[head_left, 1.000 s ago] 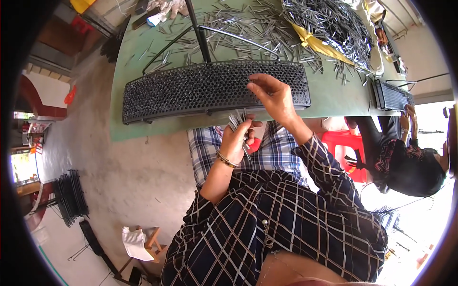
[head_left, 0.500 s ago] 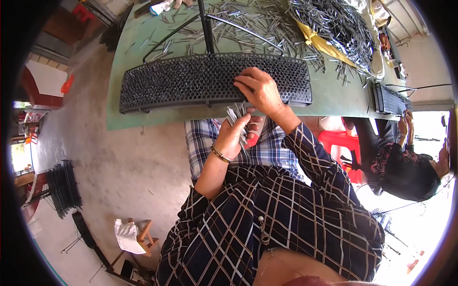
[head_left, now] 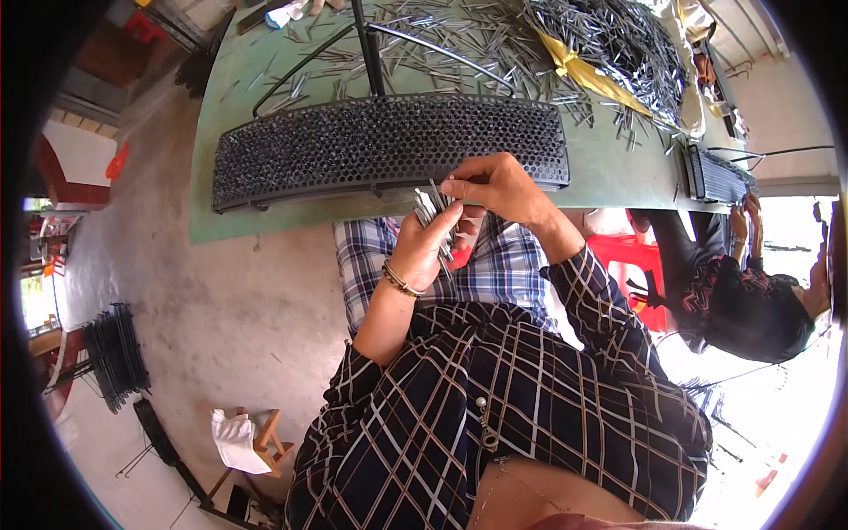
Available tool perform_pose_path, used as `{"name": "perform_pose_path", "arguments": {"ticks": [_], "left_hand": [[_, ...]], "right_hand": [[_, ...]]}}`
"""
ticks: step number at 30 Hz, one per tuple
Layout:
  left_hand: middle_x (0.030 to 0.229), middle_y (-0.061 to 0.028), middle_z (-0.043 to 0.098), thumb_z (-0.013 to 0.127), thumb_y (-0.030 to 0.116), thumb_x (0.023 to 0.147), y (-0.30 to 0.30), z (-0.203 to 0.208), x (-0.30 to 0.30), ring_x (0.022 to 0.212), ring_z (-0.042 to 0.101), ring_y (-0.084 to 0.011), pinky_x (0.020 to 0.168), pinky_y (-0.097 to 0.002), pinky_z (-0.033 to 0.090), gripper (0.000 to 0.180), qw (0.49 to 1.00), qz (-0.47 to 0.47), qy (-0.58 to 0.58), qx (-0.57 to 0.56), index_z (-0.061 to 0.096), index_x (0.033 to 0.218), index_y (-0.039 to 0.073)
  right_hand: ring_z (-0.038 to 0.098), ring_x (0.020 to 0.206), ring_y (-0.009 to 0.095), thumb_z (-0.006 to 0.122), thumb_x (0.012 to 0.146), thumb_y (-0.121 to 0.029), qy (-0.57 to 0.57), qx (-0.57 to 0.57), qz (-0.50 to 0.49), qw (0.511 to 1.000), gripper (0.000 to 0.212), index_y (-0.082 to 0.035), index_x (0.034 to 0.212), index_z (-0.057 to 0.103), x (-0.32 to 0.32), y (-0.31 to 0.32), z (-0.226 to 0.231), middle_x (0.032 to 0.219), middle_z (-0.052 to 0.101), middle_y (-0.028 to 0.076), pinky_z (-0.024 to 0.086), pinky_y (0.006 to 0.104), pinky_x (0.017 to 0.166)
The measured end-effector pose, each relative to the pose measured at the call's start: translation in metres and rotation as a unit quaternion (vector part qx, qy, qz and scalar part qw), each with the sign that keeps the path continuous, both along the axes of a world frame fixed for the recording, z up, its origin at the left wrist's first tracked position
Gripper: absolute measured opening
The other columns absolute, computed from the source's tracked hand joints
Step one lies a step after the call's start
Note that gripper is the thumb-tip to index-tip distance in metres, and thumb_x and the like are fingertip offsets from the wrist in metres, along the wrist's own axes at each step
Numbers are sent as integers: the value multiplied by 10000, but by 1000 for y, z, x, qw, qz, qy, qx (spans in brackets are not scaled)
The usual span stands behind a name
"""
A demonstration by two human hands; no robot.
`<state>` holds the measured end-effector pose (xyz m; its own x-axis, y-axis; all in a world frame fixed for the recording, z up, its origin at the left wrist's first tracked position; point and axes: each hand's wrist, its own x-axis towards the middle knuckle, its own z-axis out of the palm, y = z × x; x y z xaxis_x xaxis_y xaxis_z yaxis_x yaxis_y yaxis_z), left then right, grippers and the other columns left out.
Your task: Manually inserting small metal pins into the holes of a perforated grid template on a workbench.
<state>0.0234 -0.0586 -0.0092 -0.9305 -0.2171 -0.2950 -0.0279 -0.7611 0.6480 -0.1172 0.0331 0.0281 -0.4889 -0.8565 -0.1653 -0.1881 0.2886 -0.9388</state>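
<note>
In my left hand (head_left: 426, 247) is a bundle of thin grey strips (head_left: 433, 212), gripped between thumb and fingers just off the table's front edge. My right hand (head_left: 495, 187) is closed, thumb and forefinger pinched at the top of that bundle, on one strip as far as I can see. Right behind both hands lies a long black perforated rack (head_left: 380, 141), curved by the lens and full of small round holes. Many holes toward its left hold dark pieces; those at the right look bare. A black rod frame (head_left: 373, 62) rises from its far side.
Loose strips (head_left: 442, 44) are strewn over the green table (head_left: 208, 177), with a large heap (head_left: 609, 53) in a sack at the far right. A co-worker (head_left: 733, 283) sits at the right by another rack (head_left: 720, 177). A red stool (head_left: 627, 261) stands between us.
My right hand has come back from the rack's holes toward me, down to the bundle in my left hand. The left hand keeps its grip. The view has shifted slightly.
</note>
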Motion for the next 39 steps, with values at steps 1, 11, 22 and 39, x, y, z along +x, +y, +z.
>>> {"name": "perform_pose_path", "arguments": {"ticks": [1, 11, 22, 39], "left_hand": [[927, -110, 660, 550, 180, 918, 1, 1, -1, 757, 623, -141, 578, -235, 486, 235, 1000, 0, -6, -5, 572, 1086, 18], [952, -110, 657, 558, 200, 911, 4, -4, -3, 834, 648, -186, 579, -265, 518, 269, 997, 15, -70, 7, 559, 1113, 23], [929, -35, 606, 591, 192, 888, 5, -13, -2, 775, 643, -175, 568, -270, 510, 220, 991, 70, -112, 21, 586, 1070, 69], [1087, -44, 602, 580, 108, 881, 4, -4, 0, 804, 643, -186, 582, -289, 532, 246, 992, 85, -92, 13, 553, 1111, 28]], "right_hand": [[554, 613, 80, 700, 800, -196, -18, 1, -20, 1000, 248, 33, 894, 680, 0, 1, -1, 691, 651, 84, 452, 254, 549], [521, 601, 63, 675, 809, -188, 38, -16, -62, 997, 235, 39, 869, 681, -7, 5, -3, 669, 642, 57, 439, 253, 533], [613, 737, 70, 702, 804, -135, 121, -153, -194, 961, 212, -16, 976, 665, -6, -31, -6, 816, 681, 42, 499, 225, 662], [612, 725, 221, 688, 782, -137, 347, -154, -122, 917, 168, -33, 914, 689, -5, -23, -18, 850, 645, 82, 479, 299, 657]]}}
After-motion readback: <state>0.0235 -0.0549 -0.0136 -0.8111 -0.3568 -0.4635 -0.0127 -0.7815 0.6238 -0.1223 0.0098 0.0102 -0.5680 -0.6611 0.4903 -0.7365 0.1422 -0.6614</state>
